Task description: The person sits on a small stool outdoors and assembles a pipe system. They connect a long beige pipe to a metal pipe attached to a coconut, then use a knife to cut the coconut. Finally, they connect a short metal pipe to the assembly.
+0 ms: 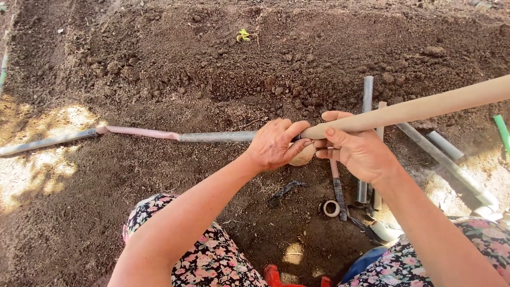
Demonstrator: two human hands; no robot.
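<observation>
A long thin pipe, grey with a pink stretch, lies across the dark soil from the left edge toward the middle. My left hand is closed over its right end, where it meets a pale wooden handle that slants up to the right edge. My right hand is wrapped around the lower end of that handle, thumb on top. A roll of tan tape shows just under my left hand.
Several short grey pipe pieces lie on the soil at the right, with a green rod at the edge. A small ring and dark strip lie below my hands. A tiny seedling grows far back.
</observation>
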